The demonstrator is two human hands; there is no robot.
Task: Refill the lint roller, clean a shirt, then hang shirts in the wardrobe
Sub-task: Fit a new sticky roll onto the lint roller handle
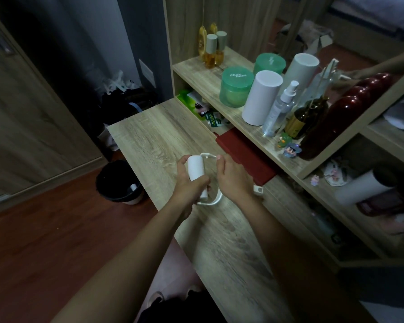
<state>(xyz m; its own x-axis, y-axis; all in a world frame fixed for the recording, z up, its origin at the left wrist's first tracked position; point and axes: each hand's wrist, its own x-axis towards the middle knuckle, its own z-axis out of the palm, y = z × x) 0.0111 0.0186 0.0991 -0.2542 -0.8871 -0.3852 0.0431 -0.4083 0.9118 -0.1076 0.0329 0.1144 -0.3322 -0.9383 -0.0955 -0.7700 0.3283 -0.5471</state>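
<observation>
Item 1: your left hand (189, 183) was closed around a white paper roll (197, 177), fingers wrapped about its lower half, thumb near its top end. The roll sat tilted, held just above the desk (149, 134).

Item 2: your right hand (233, 180) was curled, its fingertips pinching the top of the white lint roller frame (211, 156). The frame's thin arm ran from above the roll, behind that hand, and curved round below the roll; whether the roll was seated on the frame's axle, you could not tell from this view.

Item 3: a red notebook (245, 157) lay flat on the desk, just beyond your right hand, partly under the shelf (196, 68).

Item 4: on the shelf stood two green jars (236, 87), two white cylinders (261, 99), a clear spray bottle (279, 110), a brown bottle (306, 117), a dark red bottle (341, 113) lying tilted, and small figurines (289, 146) at the front edge. Two amber perfume bottles (211, 52) stood at the far end.

Item 5: a black bin (117, 180) stood on the floor left of the desk, a white object inside it.

Item 6: dark clothing with white hangers (119, 89) was piled on the floor beyond the desk's far corner.
</observation>
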